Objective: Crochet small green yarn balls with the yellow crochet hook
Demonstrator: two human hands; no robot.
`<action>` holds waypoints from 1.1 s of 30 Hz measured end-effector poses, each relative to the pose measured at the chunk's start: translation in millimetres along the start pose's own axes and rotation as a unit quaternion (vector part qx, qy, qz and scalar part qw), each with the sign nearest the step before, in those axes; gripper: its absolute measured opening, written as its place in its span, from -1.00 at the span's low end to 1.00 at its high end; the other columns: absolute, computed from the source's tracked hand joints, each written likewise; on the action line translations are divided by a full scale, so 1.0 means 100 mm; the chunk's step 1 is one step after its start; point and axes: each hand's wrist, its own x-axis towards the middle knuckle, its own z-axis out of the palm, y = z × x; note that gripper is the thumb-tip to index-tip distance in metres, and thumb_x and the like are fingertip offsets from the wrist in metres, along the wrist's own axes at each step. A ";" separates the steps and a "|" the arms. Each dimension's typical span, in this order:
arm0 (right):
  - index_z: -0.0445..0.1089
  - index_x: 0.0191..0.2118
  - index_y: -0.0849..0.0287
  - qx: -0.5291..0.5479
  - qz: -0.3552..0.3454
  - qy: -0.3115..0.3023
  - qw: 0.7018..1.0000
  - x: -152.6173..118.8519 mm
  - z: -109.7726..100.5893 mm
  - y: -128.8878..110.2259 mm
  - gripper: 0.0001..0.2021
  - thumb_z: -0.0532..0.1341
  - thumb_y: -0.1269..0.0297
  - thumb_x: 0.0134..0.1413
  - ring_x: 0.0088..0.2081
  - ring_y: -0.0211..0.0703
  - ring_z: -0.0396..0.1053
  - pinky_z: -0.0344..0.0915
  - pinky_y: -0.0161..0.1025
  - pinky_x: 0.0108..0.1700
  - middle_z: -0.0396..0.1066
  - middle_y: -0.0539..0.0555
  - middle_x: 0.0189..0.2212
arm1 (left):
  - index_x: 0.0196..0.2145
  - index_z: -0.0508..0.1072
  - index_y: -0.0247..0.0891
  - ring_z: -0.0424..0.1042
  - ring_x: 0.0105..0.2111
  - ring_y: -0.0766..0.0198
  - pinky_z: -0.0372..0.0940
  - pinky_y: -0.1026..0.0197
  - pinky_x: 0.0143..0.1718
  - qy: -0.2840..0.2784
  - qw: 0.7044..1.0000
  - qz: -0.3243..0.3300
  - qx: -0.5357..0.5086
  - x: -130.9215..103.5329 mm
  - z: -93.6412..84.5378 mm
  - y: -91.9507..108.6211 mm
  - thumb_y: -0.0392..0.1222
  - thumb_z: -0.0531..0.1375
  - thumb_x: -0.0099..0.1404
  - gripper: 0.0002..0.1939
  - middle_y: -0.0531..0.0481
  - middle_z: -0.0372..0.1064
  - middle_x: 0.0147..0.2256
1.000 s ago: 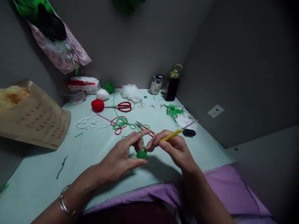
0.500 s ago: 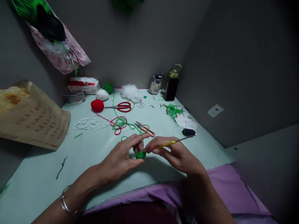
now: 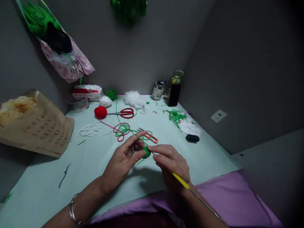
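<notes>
Between the thumb and fingers of my left hand [image 3: 125, 155] is a small green crocheted piece [image 3: 147, 152]. Green yarn runs up from it over my raised left index finger toward a loose green tangle [image 3: 122, 129]. My right hand [image 3: 172, 163] grips a crochet hook [image 3: 180, 181] with a yellow handle; its thin tip meets the right side of the green piece. The hook's far metal end slants down along my right forearm. Just beyond my fingers lie orange thread snips [image 3: 152, 137], partly overlapped by yarn.
Red-handled scissors [image 3: 127, 113] lie behind, beside a red yarn ball [image 3: 100, 112]. White stuffing [image 3: 134, 99], a green bottle [image 3: 175, 90] and a jar [image 3: 158, 91] stand along the back. Green scraps [image 3: 177, 117] and a dark spool [image 3: 192, 138] lie right; a paper bag [image 3: 47, 133] stands left.
My right hand has turned, so the hook now slants down to the right with its tip at the green piece. My left hand has tilted the piece. The view has shifted slightly.
</notes>
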 end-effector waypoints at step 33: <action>0.48 0.16 0.08 -0.008 -0.031 0.020 0.999 0.07 0.02 -0.05 -0.64 0.17 0.49 0.34 -0.09 -0.10 0.55 0.57 -0.15 -0.12 0.57 0.16 -0.13 | 0.22 0.46 -0.21 0.37 -0.23 0.30 0.22 0.29 -0.10 -0.068 0.936 -0.158 -0.307 0.00 0.03 0.05 -0.22 0.47 0.12 -0.29 0.02 0.41 -0.24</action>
